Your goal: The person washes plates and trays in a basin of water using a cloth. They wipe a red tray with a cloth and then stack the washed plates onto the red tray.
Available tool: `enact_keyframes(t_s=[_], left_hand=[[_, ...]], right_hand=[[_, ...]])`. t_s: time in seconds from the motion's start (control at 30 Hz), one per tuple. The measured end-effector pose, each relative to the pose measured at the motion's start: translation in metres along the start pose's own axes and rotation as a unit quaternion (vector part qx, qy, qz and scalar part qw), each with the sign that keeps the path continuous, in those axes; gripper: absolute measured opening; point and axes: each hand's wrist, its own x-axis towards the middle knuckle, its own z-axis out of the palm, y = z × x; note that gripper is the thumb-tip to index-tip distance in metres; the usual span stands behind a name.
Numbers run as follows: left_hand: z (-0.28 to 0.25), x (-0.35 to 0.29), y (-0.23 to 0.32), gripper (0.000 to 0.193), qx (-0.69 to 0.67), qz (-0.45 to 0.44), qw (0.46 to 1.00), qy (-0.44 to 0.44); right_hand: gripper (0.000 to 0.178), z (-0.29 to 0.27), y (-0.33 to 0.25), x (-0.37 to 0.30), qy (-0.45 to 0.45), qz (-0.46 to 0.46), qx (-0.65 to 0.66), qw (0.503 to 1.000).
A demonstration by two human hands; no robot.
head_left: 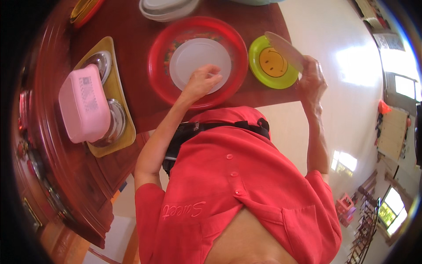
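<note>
My right hand (313, 81) is closed on the handle of a knife (285, 49). Its broad blade points up and left above a round lime-green plate (257, 72) with a yellow smiley face in the middle. My left hand (203, 82) hovers over the near part of a round white plate (189, 57), fingers bent and apart, with nothing visible in them. That white plate sits inside a large red round tray (156, 66) with a flowered pattern, partly hidden by my hand.
To the left, a yellow-brown tray (107, 44) carries metal lids or bowls (115, 121) and a tipped pink plastic container (85, 105). White dishes (169, 11) stand at the far side of the dark red wooden table (132, 57). The pale shiny floor (334, 39) lies to the right.
</note>
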Motion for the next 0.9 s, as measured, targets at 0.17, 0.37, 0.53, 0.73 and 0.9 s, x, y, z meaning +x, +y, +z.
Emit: enact_keyframes(t_s=[0.17, 0.37, 0.53, 0.73, 0.9], left_hand=[[-0.015, 0.001, 0.006, 0.042, -0.171, -0.064, 0.983, -0.008], [-0.031, -0.002, 0.003, 0.065, -0.310, -0.095, 0.939, 0.114], [-0.063, -0.005, -0.052, 0.080, -0.086, -0.114, 0.966, 0.214], [-0.076, -0.005, -0.038, 0.070, 0.134, -0.153, 0.947, 0.249], [-0.074, 0.003, -0.048, 0.056, 0.170, -0.160, 0.939, 0.252]], right_hand=[[0.024, -0.008, -0.052, 0.015, -0.039, 0.131, 0.239, 0.961], [0.025, 0.047, -0.091, 0.024, -0.224, 0.279, 0.531, 0.768], [0.029, 0.116, -0.105, 0.022, -0.303, 0.266, 0.477, 0.781], [0.042, 0.174, -0.106, 0.027, -0.300, 0.112, 0.234, 0.918], [0.040, 0.192, -0.112, 0.039, -0.301, 0.106, 0.236, 0.918]])
